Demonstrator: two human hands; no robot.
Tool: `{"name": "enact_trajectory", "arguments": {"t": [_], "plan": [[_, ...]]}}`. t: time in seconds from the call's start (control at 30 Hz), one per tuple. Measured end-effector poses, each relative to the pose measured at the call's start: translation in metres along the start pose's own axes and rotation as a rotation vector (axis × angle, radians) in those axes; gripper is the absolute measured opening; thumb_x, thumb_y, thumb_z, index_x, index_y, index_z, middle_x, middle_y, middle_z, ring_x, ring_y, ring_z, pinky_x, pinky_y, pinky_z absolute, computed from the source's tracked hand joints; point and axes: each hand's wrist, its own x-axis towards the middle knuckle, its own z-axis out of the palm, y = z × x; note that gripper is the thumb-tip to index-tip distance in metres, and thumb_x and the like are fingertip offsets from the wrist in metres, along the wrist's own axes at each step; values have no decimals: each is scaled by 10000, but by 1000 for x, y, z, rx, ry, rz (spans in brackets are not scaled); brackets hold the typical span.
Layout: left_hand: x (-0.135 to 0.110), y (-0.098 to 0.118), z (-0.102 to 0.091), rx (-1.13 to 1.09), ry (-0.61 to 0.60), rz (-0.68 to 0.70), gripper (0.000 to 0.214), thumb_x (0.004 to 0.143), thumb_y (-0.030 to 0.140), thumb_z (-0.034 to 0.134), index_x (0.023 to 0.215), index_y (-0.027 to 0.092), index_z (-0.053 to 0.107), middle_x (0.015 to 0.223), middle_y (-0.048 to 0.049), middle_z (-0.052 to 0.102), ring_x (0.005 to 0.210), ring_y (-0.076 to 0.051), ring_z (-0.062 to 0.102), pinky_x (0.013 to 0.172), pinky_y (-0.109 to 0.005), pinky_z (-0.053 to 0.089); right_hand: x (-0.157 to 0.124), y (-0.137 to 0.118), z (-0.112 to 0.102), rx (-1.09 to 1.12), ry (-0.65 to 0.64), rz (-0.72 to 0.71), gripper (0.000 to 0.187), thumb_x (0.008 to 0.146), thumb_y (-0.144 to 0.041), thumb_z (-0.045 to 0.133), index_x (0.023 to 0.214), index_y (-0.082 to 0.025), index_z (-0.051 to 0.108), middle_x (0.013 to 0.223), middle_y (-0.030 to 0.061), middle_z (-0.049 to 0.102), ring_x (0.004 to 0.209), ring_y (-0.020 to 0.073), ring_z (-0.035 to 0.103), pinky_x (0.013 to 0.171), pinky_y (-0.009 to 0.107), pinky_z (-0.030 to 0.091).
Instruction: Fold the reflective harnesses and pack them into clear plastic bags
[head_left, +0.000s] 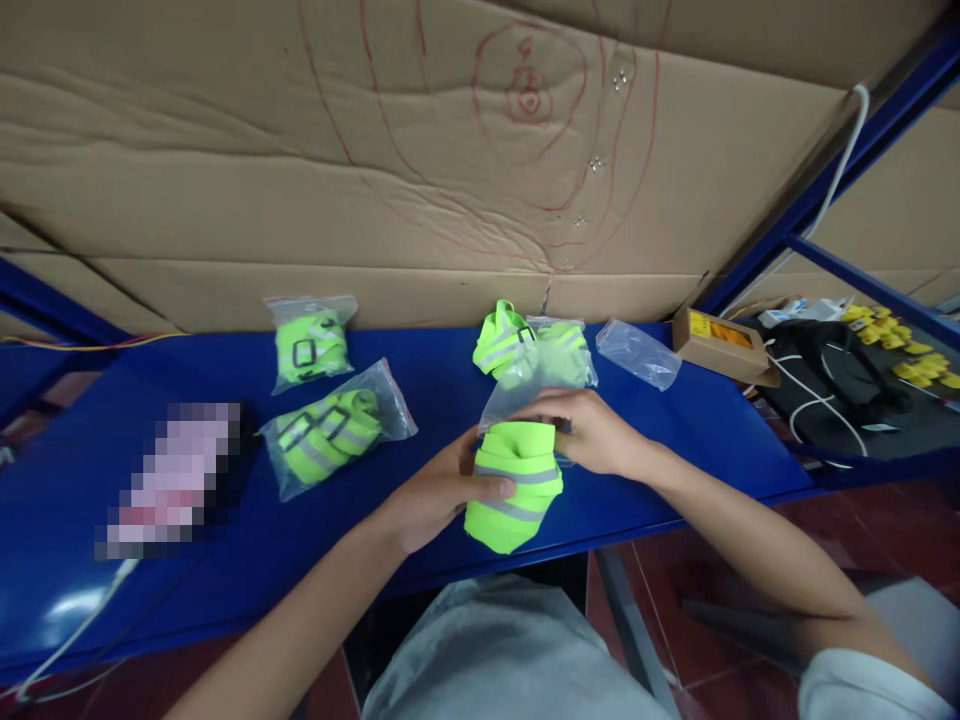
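We see a folded neon-yellow vest [514, 487] with grey reflective bands, bunched into a wad above the blue surface [675, 420] near its front edge; the left hand [435, 492] grips its side; the right hand [589, 432] pinches a clear bag [517, 395] at its top.

A blue bench [420, 400] carries bagged green vests [330, 430], perhaps an empty bag [637, 352]

2 bagged vests [330, 428] on blue bench [675, 440], cardboard box [721, 345], yellow tags [911, 350] at rt.
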Motion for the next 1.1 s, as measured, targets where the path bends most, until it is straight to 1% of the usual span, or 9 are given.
{"name": "enact_trajectory", "arguments": {"t": [0.1,0.2,0.27,0.4,0.53,0.63,0.73,0.93,1.1], "plan": [[3,-1,-1,68,-65,-25,617,575,240,957,1141,163,725,1139,-117,765,975,-260,730,846,-338,566,2,3,-7,188,-73,70,257,957,-201,592,1139,-212,774,991,34,779,824,146,713,710,271,567],[8,-3,-1,124,-36,-40,662,547,219,967,1159,168,721,1156,-118,764,984,-273,733,855,-367,576,0,-3,-9,189,-52,108,244,976,-297,610,1129,-210,779,937,25,770,754,132,687,664,257,553],[12,-5,-2,154,-2,-18,678,554,226,966,1179,176,710,1144,-108,764,988,-273,730,845,-366,578,-2,-12,-6,81,-32,47,244,994,-273,590,1144,-205,772,946,38,757,768,133,681,690,266,555],[17,-9,-4,184,93,46,618,566,258,969,1120,176,708,1049,-74,769,939,-245,726,788,-312,565,-12,-25,5,-264,2,-228,331,1044,-191,449,1239,-187,717,1102,100,738,988,194,674,860,347,583],[15,-11,-1,17,203,91,617,579,306,966,1094,174,654,980,-52,751,830,-219,719,709,-307,569,-22,-14,15,-559,143,-357,370,1039,-127,387,1274,-157,671,1189,139,711,1094,241,653,931,395,578],[14,-16,4,-60,324,174,580,587,334,962,1013,189,596,897,-5,723,738,-179,693,658,-294,568,-26,3,27,-647,320,-260,333,1015,-98,423,1248,-169,650,1202,152,690,1145,266,633,962,428,559],[18,-21,8,-84,396,275,557,587,341,960,913,200,531,842,30,696,717,-155,674,657,-284,571,-27,16,43,-673,474,-101,228,989,-99,459,1101,-176,642,1080,143,688,1027,269,637,886,428,560],[24,-26,4,-153,477,299,543,566,328,956,863,198,519,775,44,663,653,-139,648,597,-246,524,-29,29,66,-580,437,-144,208,969,-89,477,1093,-204,599,1049,119,674,990,235,634,871,375,553],[24,-33,7,-184,528,382,555,587,335,946,902,216,505,836,54,663,694,-128,644,639,-242,525,-33,22,78,-492,457,-63,182,970,-96,455,1026,-200,593,1033,125,653,985,231,637,839,362,557]]}}
